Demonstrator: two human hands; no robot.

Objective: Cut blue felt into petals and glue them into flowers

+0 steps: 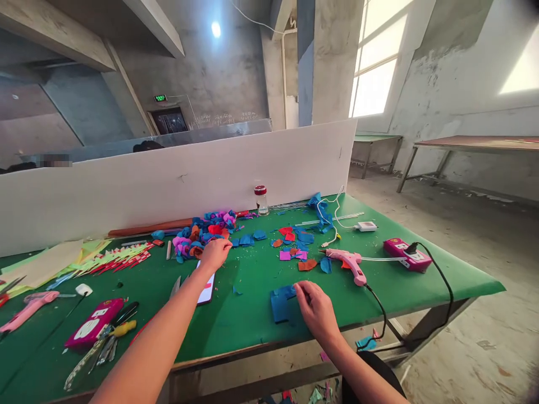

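Observation:
My left hand (215, 253) reaches over the phone (206, 290) toward a pile of blue, purple and orange crepe-paper flowers (210, 227). Its fingers are pressed together beside some blue paper petals (246, 240); anything between them is too small to make out. Close to the table's front edge, my right hand (314, 307) is closed, thumb and forefinger pinched at the upper right corner of a blue crepe-paper piece (280, 306). Loose red, purple and blue paper pieces (301, 237) lie beyond it. A pink glue gun (351, 264) rests to its right.
A magenta box (406, 255) with a plugged-in black cable stands at right. A lidded glass jar (261, 201) is by the white partition (189, 179). On the left lie scissors (176, 286), keys (107, 348), another magenta box (95, 322), another pink glue gun (29, 310) and red-checked strips (122, 261).

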